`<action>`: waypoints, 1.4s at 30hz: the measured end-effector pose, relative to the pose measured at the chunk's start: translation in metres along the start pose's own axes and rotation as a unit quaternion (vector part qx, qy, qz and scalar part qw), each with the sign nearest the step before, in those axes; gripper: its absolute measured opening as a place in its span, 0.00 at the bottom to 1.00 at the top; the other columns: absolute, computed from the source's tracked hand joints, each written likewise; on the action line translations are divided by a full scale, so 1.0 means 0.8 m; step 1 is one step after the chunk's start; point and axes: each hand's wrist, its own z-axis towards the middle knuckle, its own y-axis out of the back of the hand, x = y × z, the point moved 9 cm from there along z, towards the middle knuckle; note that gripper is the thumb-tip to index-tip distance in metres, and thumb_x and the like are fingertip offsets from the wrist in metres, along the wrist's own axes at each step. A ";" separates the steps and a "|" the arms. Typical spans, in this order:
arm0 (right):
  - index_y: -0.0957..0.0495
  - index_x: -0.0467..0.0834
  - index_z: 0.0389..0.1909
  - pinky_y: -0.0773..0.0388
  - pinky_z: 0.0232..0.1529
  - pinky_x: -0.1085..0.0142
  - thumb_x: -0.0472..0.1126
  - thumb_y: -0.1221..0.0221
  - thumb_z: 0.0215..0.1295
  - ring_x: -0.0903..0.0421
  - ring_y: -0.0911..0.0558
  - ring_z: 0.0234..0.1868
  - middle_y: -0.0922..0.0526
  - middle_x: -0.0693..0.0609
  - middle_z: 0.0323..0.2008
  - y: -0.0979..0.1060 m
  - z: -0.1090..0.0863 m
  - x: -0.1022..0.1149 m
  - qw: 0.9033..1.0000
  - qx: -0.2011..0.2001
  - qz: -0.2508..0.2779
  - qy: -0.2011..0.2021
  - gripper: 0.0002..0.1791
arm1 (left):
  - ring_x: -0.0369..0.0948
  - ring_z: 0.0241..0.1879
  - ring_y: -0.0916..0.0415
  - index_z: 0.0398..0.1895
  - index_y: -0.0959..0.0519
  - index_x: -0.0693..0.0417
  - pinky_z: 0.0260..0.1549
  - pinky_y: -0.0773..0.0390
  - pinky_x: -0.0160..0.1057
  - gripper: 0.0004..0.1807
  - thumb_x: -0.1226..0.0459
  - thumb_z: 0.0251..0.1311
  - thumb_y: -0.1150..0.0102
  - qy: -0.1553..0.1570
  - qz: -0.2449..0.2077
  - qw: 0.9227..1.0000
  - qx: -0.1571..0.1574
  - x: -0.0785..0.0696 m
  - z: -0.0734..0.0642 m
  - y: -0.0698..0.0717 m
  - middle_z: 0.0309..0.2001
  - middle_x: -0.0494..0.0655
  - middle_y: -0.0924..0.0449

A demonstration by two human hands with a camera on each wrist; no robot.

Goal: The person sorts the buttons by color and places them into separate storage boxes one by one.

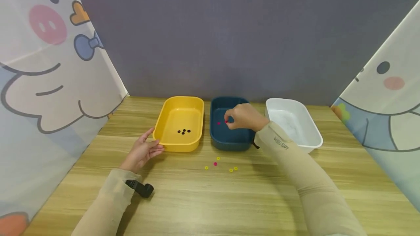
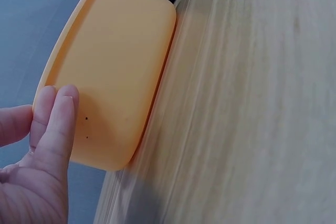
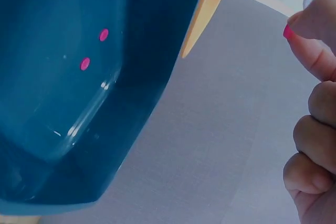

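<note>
My left hand [image 1: 141,153] is at the near left corner of the yellow bin [image 1: 178,148], holding its rim. In the left wrist view, two fingertips [image 2: 67,100] lie against the bin's outer wall. Several dark buttons [image 1: 184,132] lie inside it. Over the dark blue bin [image 1: 231,146], my right hand [image 1: 244,115] pinches a pink button [image 3: 287,31] between thumb and index finger, the other fingers curled in. On that bin's floor, the right wrist view shows two pink buttons [image 3: 85,64].
On the wooden table [image 1: 203,203], a pink button [image 1: 215,164] and several yellow ones [image 1: 231,170] lie in front of the blue bin. A white bin [image 1: 295,119] stands at right, partly behind the right sleeve. A grey wall [image 1: 210,39] rises behind the bins.
</note>
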 end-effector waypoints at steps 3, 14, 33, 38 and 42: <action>0.16 0.45 0.32 0.43 0.13 0.72 0.40 0.35 0.55 0.65 0.44 0.12 0.36 0.60 0.08 0.001 0.004 -0.008 1.000 0.008 0.004 -0.011 0.05 | 0.38 0.26 0.17 0.77 0.67 0.49 0.36 0.15 0.34 0.39 0.75 0.71 0.61 0.001 0.002 1.000 -0.002 0.001 0.003 0.001 0.24 0.47 0.18; 0.16 0.45 0.33 0.32 0.16 0.67 0.41 0.34 0.54 0.61 0.39 0.14 0.32 0.59 0.09 0.003 0.012 -0.027 0.998 0.027 0.017 -0.054 0.06 | 0.38 0.26 0.18 0.77 0.67 0.50 0.37 0.15 0.35 0.39 0.75 0.71 0.60 0.005 0.006 1.000 -0.006 0.007 0.004 0.003 0.24 0.47 0.19; 0.16 0.42 0.32 0.33 0.11 0.64 0.40 0.35 0.53 0.60 0.39 0.11 0.25 0.53 0.11 0.023 0.035 -0.050 0.990 -0.127 -0.024 -0.047 0.06 | 0.36 0.26 0.18 0.77 0.64 0.51 0.35 0.16 0.33 0.38 0.74 0.71 0.59 -0.011 0.031 0.999 -0.011 0.002 0.001 0.004 0.24 0.44 0.18; 0.16 0.41 0.32 0.36 0.10 0.64 0.40 0.35 0.54 0.59 0.38 0.11 0.26 0.52 0.10 0.020 0.034 -0.068 0.984 -0.163 -0.031 -0.065 0.07 | 0.36 0.26 0.18 0.77 0.64 0.51 0.36 0.16 0.34 0.38 0.74 0.71 0.59 -0.013 0.035 0.999 -0.015 0.000 0.000 0.006 0.24 0.45 0.19; 0.16 0.42 0.34 0.33 0.12 0.63 0.41 0.35 0.55 0.58 0.36 0.12 0.26 0.53 0.11 -0.002 0.030 -0.091 0.985 -0.124 -0.024 -0.118 0.08 | 0.37 0.27 0.18 0.77 0.64 0.51 0.36 0.16 0.35 0.39 0.74 0.71 0.58 -0.012 0.037 0.999 -0.011 0.003 0.000 0.005 0.25 0.45 0.18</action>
